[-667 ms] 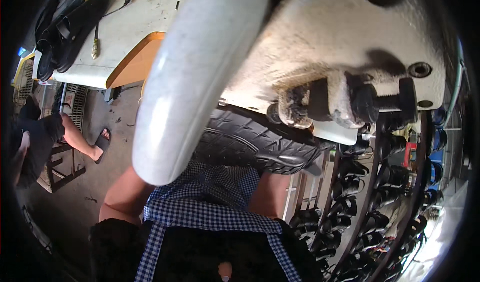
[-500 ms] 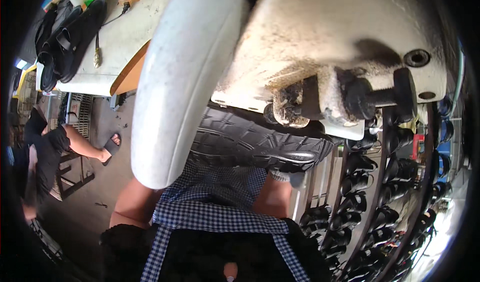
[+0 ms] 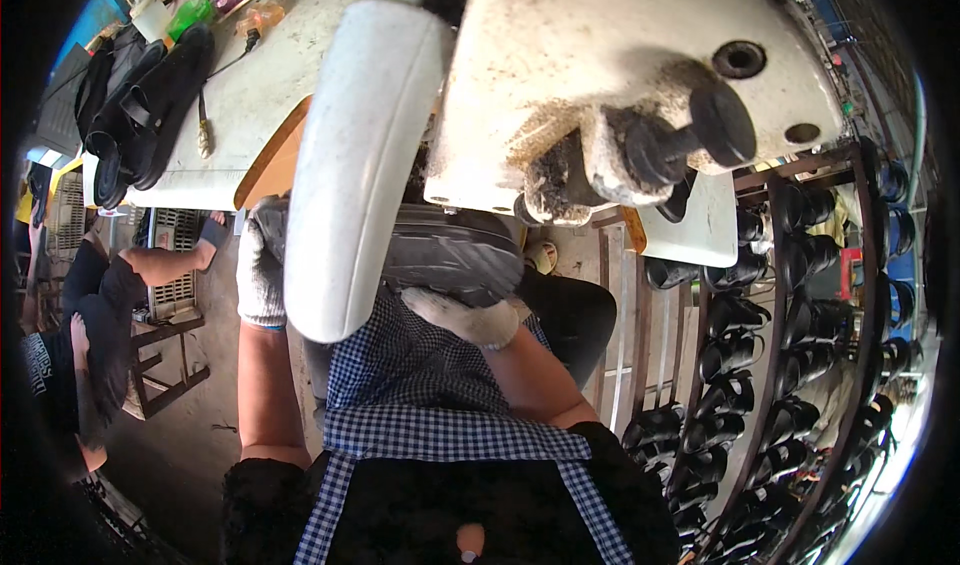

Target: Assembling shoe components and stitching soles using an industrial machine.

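Observation:
In front of my lap is a black shoe [image 3: 450, 257] with a ridged sole, its toe pointing right. My left hand [image 3: 258, 280], in a pale knit glove, grips its left end. A long white rounded machine cover [image 3: 365, 165] hides the shoe's left part and some of my left fingers. My right hand [image 3: 465, 318], gloved too, is closed on the shoe's near lower side, fingers pointing left. Just beyond the shoe hangs the soiled cream machine head [image 3: 620, 75], with black knobs [image 3: 690, 140] on its underside. The shoe's upper is mostly hidden.
A white table [image 3: 265, 60] on the left carries black sandals [image 3: 150, 115], bottles and a cable. Racks [image 3: 775, 355] full of black footwear stand at the right. Another person [image 3: 85, 335] sits at the left near a stool [image 3: 165, 365].
The shoe has moved left and lower, away from the machine head, and looks smaller. Both my gloved hands have come into clear view. The seated person's foot has lifted off the floor.

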`<state>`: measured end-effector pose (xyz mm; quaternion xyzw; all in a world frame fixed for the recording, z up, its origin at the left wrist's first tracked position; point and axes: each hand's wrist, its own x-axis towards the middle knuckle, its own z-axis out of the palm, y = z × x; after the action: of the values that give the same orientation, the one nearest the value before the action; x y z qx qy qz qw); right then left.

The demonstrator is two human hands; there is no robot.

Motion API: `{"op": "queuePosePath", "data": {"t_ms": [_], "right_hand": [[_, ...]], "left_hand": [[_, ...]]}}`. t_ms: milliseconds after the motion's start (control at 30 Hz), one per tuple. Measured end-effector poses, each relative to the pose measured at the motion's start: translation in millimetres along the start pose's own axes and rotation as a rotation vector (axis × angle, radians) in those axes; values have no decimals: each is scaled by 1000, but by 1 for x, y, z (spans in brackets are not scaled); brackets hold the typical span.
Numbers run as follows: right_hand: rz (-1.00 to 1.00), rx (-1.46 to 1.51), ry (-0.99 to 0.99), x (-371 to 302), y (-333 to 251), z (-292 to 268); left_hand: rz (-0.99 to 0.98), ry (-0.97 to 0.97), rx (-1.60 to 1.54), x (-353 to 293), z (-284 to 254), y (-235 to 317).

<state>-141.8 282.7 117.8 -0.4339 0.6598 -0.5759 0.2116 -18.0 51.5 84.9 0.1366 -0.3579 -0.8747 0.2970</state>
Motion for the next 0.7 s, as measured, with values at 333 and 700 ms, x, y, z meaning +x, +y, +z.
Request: {"op": "queuePosePath", "data": {"t_ms": [333, 700], "right_hand": [[206, -16, -270, 39, -50, -62], [-435, -717, 327, 17, -42, -100]], "left_hand": [[18, -360, 589, -12, 82, 22], [-191, -302, 380, -27, 136, -28]]}}
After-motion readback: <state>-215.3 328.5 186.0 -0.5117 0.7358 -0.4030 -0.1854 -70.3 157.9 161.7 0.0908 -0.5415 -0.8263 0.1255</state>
